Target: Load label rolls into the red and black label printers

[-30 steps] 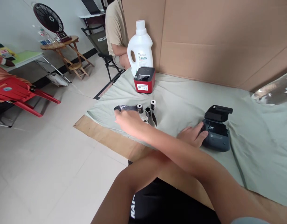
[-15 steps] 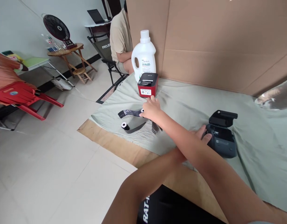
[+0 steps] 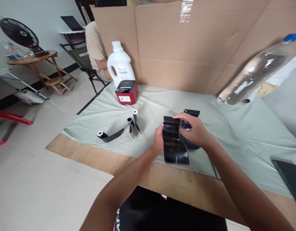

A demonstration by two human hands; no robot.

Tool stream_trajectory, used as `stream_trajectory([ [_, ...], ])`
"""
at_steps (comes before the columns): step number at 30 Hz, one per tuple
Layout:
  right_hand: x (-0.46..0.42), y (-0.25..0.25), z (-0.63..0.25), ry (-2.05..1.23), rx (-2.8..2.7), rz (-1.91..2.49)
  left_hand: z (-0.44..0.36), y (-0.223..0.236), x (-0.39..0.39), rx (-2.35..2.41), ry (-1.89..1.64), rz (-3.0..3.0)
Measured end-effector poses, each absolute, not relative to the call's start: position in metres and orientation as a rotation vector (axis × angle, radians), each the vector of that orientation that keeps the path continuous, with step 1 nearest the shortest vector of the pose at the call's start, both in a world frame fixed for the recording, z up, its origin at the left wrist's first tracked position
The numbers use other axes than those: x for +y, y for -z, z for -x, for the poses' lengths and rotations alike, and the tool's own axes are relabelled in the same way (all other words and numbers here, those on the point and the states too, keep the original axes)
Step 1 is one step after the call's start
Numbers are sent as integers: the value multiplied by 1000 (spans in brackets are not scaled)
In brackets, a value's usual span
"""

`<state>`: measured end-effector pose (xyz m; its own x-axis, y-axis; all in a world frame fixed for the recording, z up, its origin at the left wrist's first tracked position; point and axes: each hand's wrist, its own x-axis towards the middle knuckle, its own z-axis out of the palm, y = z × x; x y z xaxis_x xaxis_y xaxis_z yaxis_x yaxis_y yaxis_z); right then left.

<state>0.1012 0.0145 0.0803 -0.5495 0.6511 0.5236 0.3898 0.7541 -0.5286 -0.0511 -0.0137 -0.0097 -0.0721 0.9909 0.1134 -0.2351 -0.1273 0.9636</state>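
Both hands are raised over the green cloth [image 3: 225, 128] and hold one black glossy roll [image 3: 173, 141], whose loose strip hangs down in front. My left hand [image 3: 159, 142] pinches its left edge. My right hand [image 3: 194, 130] grips the top right of the roll, fingers curled. Right behind the roll sits a dark blue label printer [image 3: 191, 113] with its lid up, mostly hidden by the hands. Three more small rolls lie to the left: one with a trailing black strip [image 3: 101, 134], and two close together [image 3: 130, 121] [image 3: 135, 113].
A red printer [image 3: 126, 92] and a white detergent bottle [image 3: 120, 64] stand at the back left against a cardboard wall [image 3: 176, 48]. A clear plastic bottle [image 3: 253, 70] leans at the right. A dark flat device [image 3: 289, 176] lies at the right edge. Another person sits on a chair [image 3: 95, 45] behind.
My arms have uncrossed. The right hand took a roll from the left group and carried it to the printer; the left hand left the printer and now holds the roll's edge. The view swung right.
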Motion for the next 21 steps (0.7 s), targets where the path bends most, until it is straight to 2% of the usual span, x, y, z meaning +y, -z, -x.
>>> stream_trajectory([
  [4, 2, -68, -144, -344, -2290, 844, 50, 0, -17, 875, -1416, -1117],
  [11, 4, -77, -162, -528, -2481, 915, 34, 8, -24, 927, -1304, -1098],
  [21, 30, -56, -179, -185, -2482, 1299, 34, 16, -33, 1012, -1060, -1233],
])
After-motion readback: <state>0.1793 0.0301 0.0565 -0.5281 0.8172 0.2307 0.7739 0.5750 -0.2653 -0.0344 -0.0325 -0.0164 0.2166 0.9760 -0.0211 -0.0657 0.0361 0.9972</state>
